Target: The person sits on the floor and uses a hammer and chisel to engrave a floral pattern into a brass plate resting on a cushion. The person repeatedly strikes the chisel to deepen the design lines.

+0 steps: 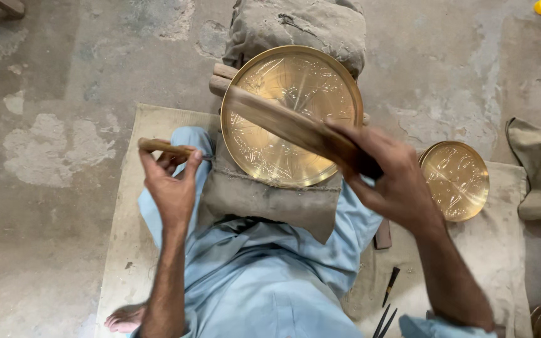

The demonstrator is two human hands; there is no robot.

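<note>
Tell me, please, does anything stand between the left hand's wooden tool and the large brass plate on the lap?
Nothing visible does. The left hand holds its wooden tool just left of the large brass plate, with only blue trouser cloth and the grey pad between. The mallet in the right hand crosses the plate's face farther right.

Large engraved plate [292, 116]: lay on the padded block [270, 197] over your lap, sack [298, 25] behind it. Flat wooden bat [289, 125]: in your right hand [389, 178], across the plate. Stick [161, 147]: in your left hand [170, 184], left of plate. Small plate [455, 180]: on the mat [496, 250], at your right. Chisels [388, 294]: on the mat by your right forearm.
</note>
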